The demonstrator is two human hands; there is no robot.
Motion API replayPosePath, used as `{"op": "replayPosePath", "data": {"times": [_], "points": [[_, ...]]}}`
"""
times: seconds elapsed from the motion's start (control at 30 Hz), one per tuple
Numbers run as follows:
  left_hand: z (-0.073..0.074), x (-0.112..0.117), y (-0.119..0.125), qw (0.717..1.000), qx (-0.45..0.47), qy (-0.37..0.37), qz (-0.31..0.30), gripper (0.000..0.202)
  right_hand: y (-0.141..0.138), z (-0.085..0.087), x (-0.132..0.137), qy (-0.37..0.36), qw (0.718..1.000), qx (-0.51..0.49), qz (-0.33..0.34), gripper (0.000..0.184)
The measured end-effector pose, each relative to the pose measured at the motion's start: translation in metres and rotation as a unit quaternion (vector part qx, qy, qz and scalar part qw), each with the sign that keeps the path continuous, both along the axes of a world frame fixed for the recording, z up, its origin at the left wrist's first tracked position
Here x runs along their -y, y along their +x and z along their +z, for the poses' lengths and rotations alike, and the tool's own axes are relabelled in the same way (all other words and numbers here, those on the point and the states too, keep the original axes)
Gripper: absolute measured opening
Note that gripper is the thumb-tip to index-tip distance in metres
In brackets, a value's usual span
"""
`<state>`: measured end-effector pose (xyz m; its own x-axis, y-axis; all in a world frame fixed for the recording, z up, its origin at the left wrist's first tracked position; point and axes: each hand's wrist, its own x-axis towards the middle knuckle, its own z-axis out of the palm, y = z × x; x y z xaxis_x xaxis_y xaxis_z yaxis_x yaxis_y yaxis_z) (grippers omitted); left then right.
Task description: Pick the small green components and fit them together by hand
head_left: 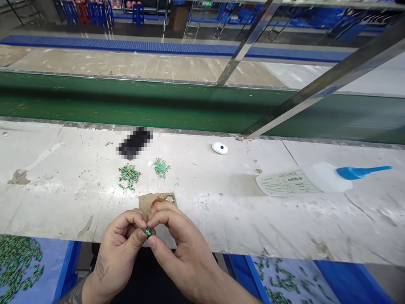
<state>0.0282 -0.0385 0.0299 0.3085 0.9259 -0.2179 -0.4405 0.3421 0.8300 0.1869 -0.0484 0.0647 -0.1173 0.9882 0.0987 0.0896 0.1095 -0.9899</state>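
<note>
Head view, looking down on a scuffed white worktop [221, 219]: we see both bare hands held close together just in from its near edge. The left hand [118, 253] and the right hand [185, 249] pinch one tiny green-and-black bead [147, 232] between them, its long axis seeming to slant from far left to near right, though it is too small for us to be sure. It sits against the left thumb [141, 234], with the right fingers [164, 216] curling over it from the far side, so the left hand looks slightly nearer. Just beyond lies a small brown cardboard square [146, 202] bearing a red ring [156, 202] and a gold ring [170, 198]. Further out we see two loose heaps of similar green beads [129, 176], and a blue-rimmed tray [68, 266] of them at near left.
</note>
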Motion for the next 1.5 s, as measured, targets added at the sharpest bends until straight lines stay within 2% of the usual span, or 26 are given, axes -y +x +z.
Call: {"op": "replayPosePath", "data": {"times": [0.23,0.5,0.7,0.97,1.17,1.3,1.37,1.5], "points": [[0.0,-0.002,0.004,0.997,-0.027,0.067,0.008,0.008,0.001,0.0,-0.004,-0.026,0.999,-0.021,-0.007,0.013],[-0.003,-0.001,0.005,0.991,-0.041,0.125,0.025,0.014,-0.002,0.0,0.004,0.034,0.999,0.002,-0.026,0.023],[-0.006,0.0,0.003,0.991,-0.032,0.126,0.02,0.014,-0.005,0.007,0.003,0.057,0.996,0.005,-0.062,0.025],[0.003,0.0,0.006,0.987,-0.055,0.141,0.06,0.013,-0.006,0.003,0.002,0.068,0.996,-0.002,-0.056,0.027],[0.006,0.004,0.002,0.975,-0.076,0.194,0.072,0.014,-0.009,-0.006,0.006,0.072,0.996,-0.018,-0.041,0.032],[0.005,0.007,0.002,0.963,-0.097,0.233,0.094,0.018,-0.013,-0.004,0.006,0.079,0.994,-0.025,-0.07,0.029],[0.006,0.008,0.003,0.963,-0.115,0.223,0.103,0.015,-0.013,-0.002,0.004,0.066,0.995,-0.023,-0.068,0.025],[0.007,0.008,0.003,0.976,-0.131,0.144,0.098,0.006,-0.007,-0.001,0.0,0.039,0.999,-0.023,-0.019,0.022]]}}
